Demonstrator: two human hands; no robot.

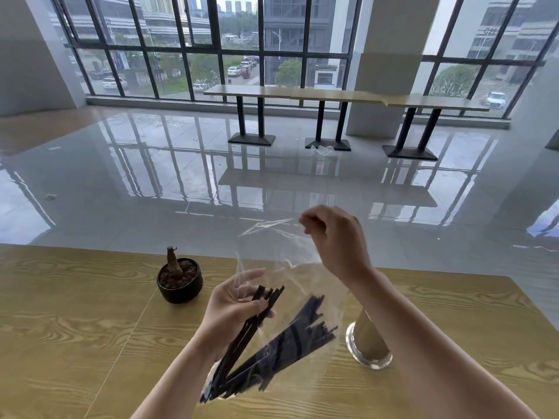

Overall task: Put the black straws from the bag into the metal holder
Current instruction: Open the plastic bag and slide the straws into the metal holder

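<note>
Pinching the clear bag (290, 267) open at centre frame with my right hand (335, 240), my left hand (233, 309) grips several black straws (257, 319) to pull free; the metal holder (367, 340) waits lower right on the tabletop (75, 313).

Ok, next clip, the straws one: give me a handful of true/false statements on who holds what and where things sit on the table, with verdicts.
1. The left hand grips a bunch of black straws. True.
2. The right hand rests flat on the table. False: it is raised, pinching the top of the clear plastic bag.
3. The bag is empty. False: more black straws lie inside it.
4. The metal holder stands on the table to the right of the bag, partly hidden by the right forearm. True.
5. A small potted plant stands on the table to the left of the hands. True.
</note>
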